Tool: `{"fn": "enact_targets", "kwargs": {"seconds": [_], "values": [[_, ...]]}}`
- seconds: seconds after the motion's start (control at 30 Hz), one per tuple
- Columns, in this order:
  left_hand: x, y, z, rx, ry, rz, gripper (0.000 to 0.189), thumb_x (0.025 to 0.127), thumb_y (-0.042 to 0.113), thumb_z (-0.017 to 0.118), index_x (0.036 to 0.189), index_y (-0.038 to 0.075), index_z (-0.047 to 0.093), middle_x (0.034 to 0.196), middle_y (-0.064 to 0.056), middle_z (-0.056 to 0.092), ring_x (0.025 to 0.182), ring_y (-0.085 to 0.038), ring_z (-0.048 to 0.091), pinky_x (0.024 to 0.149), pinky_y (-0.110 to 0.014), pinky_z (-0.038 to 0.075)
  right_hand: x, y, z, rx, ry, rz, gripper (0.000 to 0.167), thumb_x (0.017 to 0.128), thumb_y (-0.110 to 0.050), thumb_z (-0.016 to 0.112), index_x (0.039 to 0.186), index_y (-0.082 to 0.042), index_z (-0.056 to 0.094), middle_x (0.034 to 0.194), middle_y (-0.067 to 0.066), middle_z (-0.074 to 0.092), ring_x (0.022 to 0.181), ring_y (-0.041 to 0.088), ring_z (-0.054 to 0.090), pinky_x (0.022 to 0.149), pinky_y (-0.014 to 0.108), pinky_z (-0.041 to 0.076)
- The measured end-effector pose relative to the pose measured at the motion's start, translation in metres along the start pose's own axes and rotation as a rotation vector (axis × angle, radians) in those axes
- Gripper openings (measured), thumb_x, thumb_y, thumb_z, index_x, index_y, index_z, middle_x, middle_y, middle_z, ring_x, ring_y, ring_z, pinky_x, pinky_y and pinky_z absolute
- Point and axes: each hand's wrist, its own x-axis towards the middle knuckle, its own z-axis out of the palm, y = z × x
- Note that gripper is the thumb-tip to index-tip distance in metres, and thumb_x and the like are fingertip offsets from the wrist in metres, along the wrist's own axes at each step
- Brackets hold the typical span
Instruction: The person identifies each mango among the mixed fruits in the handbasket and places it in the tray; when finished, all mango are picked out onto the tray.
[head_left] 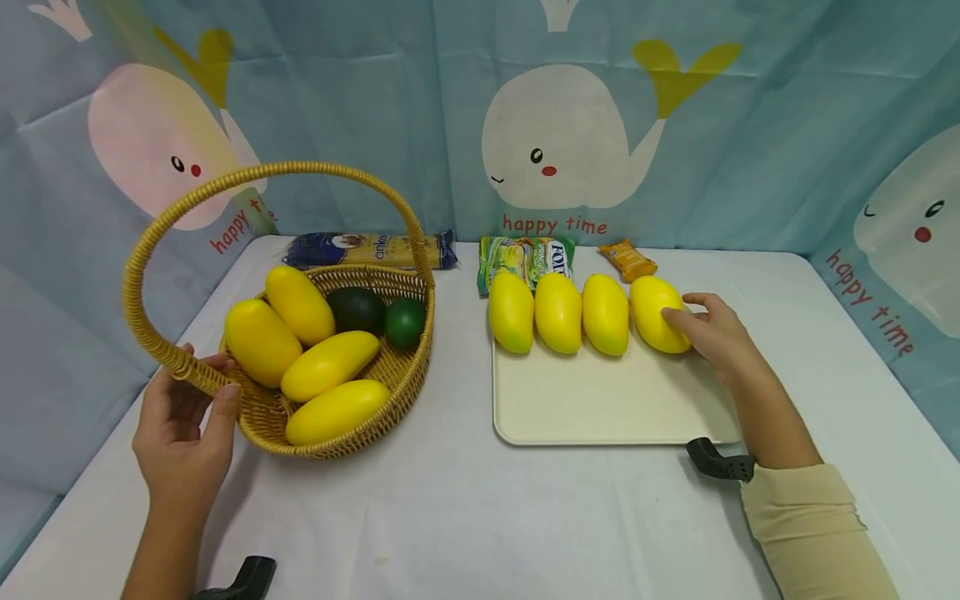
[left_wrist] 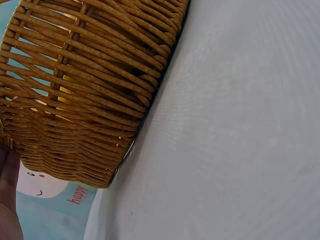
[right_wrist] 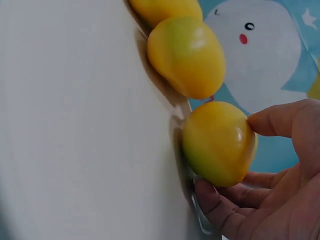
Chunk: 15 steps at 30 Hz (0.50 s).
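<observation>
My left hand (head_left: 183, 429) grips the wicker basket (head_left: 408, 379) at its left side, thumb and fingers about the foot of the tall arched handle (head_left: 262, 171). Inside lie several yellow mangoes (head_left: 330, 367) and two dark green fruits (head_left: 356, 311). Over on the right, my right hand (head_left: 716, 337) holds the rightmost mango (head_left: 656, 312) between thumb and fingers at the back of a cream tray (head_left: 600, 408). In the right wrist view, the thumb presses one side of this mango (right_wrist: 217, 145) and fingers curl under the other. More mangoes (head_left: 558, 312) stand in a row beside it.
Behind the basket lies a blue and yellow pasta packet (head_left: 375, 250). A green packet (head_left: 525, 250) and a small orange packet (head_left: 628, 260) lie behind the tray. A white cloth covers the table (head_left: 450, 508), and a whale-print curtain (head_left: 375, 108) hangs behind and at the sides.
</observation>
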Motion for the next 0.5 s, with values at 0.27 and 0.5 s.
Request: {"fn": "enact_targets", "kwargs": {"seconds": [0.27, 0.5], "values": [[-0.0003, -0.0009, -0.0001, -0.012, 0.001, 0.005, 0.058, 0.088, -0.019, 0.06, 0.143, -0.005, 0.047, 0.121, -0.019, 0.063, 0.114, -0.019, 0.062, 0.102, -0.022, 0.046, 0.0009, 0.0002, 0.0009, -0.022, 0.012, 0.001, 0.089, 0.098, -0.052, 0.051, 0.159, 0.0, 0.013, 0.149, 0.036, 0.032, 0.124, 0.043, 0.045, 0.103, 0.051, 0.044], [-0.0005, -0.0014, -0.0004, -0.01, 0.0, -0.002, 0.059, 0.088, -0.019, 0.061, 0.143, -0.004, 0.047, 0.122, -0.018, 0.063, 0.114, -0.018, 0.062, 0.102, -0.022, 0.046, 0.0008, 0.0006, -0.0005, -0.06, 0.016, 0.007, 0.097, 0.095, -0.058, 0.054, 0.159, 0.0, 0.009, 0.152, 0.036, 0.028, 0.131, 0.047, 0.04, 0.108, 0.057, 0.04]]}}
